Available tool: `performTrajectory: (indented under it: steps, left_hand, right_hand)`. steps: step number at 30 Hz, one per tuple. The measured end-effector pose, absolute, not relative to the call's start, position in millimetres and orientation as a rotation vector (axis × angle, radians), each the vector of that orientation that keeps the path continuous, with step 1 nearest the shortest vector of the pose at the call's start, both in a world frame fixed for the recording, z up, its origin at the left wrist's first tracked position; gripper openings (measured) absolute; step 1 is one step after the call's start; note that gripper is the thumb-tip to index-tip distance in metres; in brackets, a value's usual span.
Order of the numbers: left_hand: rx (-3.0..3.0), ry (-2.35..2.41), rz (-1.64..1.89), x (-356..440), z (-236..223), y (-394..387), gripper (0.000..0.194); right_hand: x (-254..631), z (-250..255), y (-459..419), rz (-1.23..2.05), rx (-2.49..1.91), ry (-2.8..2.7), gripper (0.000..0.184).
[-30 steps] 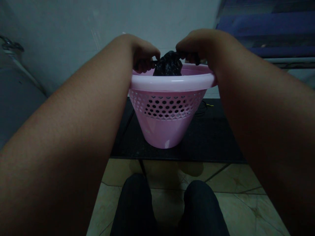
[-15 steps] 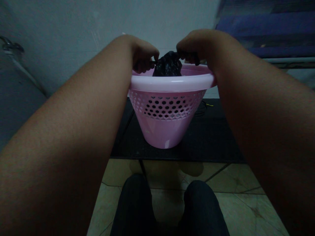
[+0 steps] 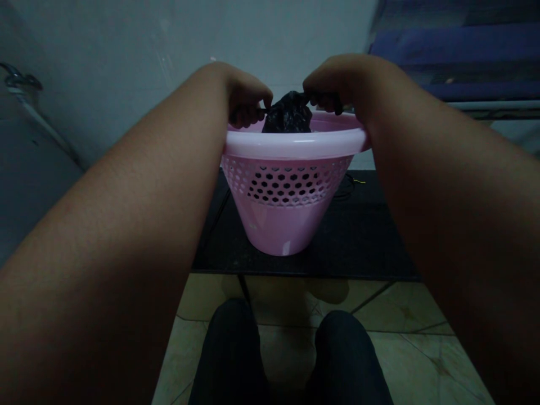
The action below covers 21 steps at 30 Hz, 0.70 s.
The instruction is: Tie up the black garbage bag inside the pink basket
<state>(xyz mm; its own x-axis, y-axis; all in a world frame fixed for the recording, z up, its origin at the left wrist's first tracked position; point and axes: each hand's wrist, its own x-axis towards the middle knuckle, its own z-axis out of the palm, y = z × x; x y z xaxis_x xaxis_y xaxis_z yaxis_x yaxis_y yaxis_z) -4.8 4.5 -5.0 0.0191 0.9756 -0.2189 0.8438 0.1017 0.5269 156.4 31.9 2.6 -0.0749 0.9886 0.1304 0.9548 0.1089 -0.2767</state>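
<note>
A crumpled black plastic bag bulges up from the mouth of a pink perforated plastic basket. My left hand pinches a thin twisted end of the bag just above the basket's near left rim. On the other side, my right hand grips the opposite end, its fingers curled over the far rim. The bag's lower part is hidden inside the basket. The basket stands upright, its narrow base on a table.
The black table top ends in a front edge just past the basket, with dark cables behind it. Below lie a tiled floor and my dark-clad knees. A wall rises behind; blue striped fabric hangs upper right.
Both hands and the bunched top of the bag sit slightly lower, closer to the basket rim. The basket has not visibly moved.
</note>
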Motion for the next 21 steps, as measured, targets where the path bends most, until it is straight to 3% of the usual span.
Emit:
performTrajectory:
  steps: [21]
  left_hand:
    - [1.713,1.786,0.243,-7.6,-6.1,9.2,0.02]
  right_hand:
    - [152.6,4.4,18.9,0.187,-2.004,-2.119,0.014]
